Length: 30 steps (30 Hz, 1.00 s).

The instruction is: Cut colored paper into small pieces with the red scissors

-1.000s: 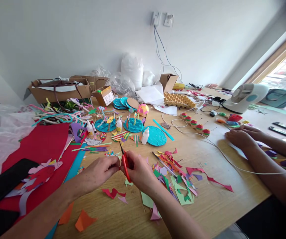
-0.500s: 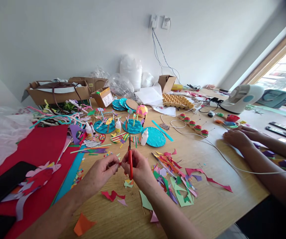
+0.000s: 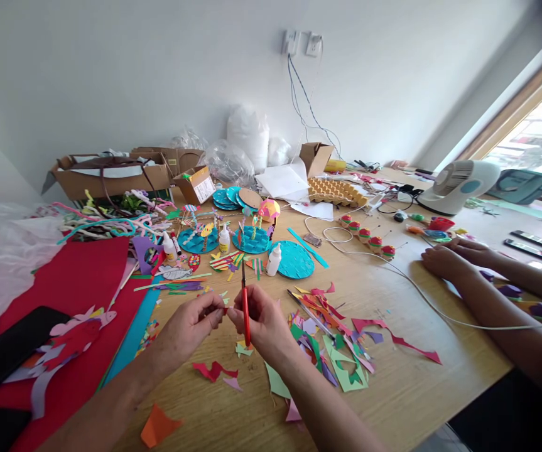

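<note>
Red-handled scissors (image 3: 245,317) hang in my right hand (image 3: 264,320), blades pointing away from me. The thumb and fingertips of that hand also meet a tiny red paper piece (image 3: 226,310). My left hand (image 3: 200,321) pinches the same piece from the other side, and the fingertips hide most of it. Below the hands lies a wavy red paper scrap (image 3: 215,371). Right of my right hand spreads a pile of coloured paper scraps (image 3: 325,336). Beyond the hands stand white glue bottles (image 3: 274,260) and striped paper fish shapes (image 3: 227,263).
Blue discs (image 3: 294,259) with paper decorations stand farther back. Red card sheets (image 3: 70,282) cover the left side, near a heap of pipe cleaners (image 3: 110,223). A white cable (image 3: 421,295) crosses the right side, where another person's hands (image 3: 449,258) work. A fan (image 3: 459,185) stands behind.
The scissors in my right hand have tilted slightly, and their tips have shifted a little left. Both hands keep nearly the same place, still pinching the red piece.
</note>
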Each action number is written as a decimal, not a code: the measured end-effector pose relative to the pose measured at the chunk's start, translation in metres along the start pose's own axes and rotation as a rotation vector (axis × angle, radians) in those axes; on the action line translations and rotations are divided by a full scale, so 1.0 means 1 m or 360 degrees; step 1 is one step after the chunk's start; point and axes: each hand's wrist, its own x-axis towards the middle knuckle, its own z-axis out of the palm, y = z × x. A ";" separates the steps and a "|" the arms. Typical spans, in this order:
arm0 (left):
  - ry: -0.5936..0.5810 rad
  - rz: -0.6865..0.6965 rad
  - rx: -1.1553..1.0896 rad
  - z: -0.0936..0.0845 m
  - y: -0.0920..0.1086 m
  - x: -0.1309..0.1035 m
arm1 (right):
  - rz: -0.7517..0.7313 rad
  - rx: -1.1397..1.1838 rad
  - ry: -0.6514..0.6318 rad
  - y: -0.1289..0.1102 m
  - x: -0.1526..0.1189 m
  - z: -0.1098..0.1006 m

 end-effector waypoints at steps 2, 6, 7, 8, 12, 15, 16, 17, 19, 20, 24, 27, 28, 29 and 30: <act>0.0026 -0.0011 -0.0065 -0.003 -0.001 0.000 | -0.0026 -0.0251 -0.0065 -0.004 -0.007 -0.004; 0.0083 -0.0026 -0.0258 -0.009 0.000 -0.001 | -0.0067 -0.0682 -0.0185 -0.007 -0.020 -0.011; 0.0100 -0.0035 -0.0296 -0.010 0.002 -0.001 | -0.0082 -0.0771 -0.0193 -0.006 -0.022 -0.012; 0.0118 -0.0044 -0.0327 -0.011 0.003 -0.001 | -0.0101 -0.0846 -0.0191 -0.004 -0.024 -0.013; 0.0158 -0.0040 -0.0392 -0.011 0.008 -0.001 | -0.0154 -0.1011 -0.0183 0.001 -0.025 -0.012; 0.0144 -0.0014 -0.0403 -0.011 0.007 -0.002 | -0.0157 -0.1078 -0.0179 0.000 -0.025 -0.009; 0.0139 -0.0010 -0.0405 -0.010 0.005 -0.003 | -0.0157 -0.1094 -0.0179 -0.001 -0.025 -0.008; 0.0134 -0.0011 -0.0406 -0.010 0.004 -0.003 | -0.0158 -0.1107 -0.0180 -0.002 -0.025 -0.008; 0.0124 -0.0021 -0.0407 -0.010 0.001 -0.004 | -0.0164 -0.1126 -0.0193 -0.002 -0.025 -0.006; 0.0121 -0.0029 -0.0406 -0.010 0.000 -0.005 | -0.0166 -0.1133 -0.0196 -0.002 -0.025 -0.006; 0.0111 -0.0051 -0.0424 -0.009 -0.002 -0.006 | -0.0162 -0.1169 -0.0196 -0.001 -0.026 -0.004; 0.0112 -0.0063 -0.0430 -0.010 -0.001 -0.007 | -0.0161 -0.1207 -0.0190 0.000 -0.026 -0.004; 0.0117 -0.0071 -0.0428 -0.010 -0.001 -0.007 | -0.0163 -0.1217 -0.0190 0.000 -0.027 -0.003; 0.0120 -0.0081 -0.0426 -0.010 -0.001 -0.008 | -0.0164 -0.1228 -0.0193 0.000 -0.027 -0.003; 0.0120 -0.0089 -0.0425 -0.010 -0.001 -0.009 | -0.0165 -0.1240 -0.0198 0.001 -0.027 -0.003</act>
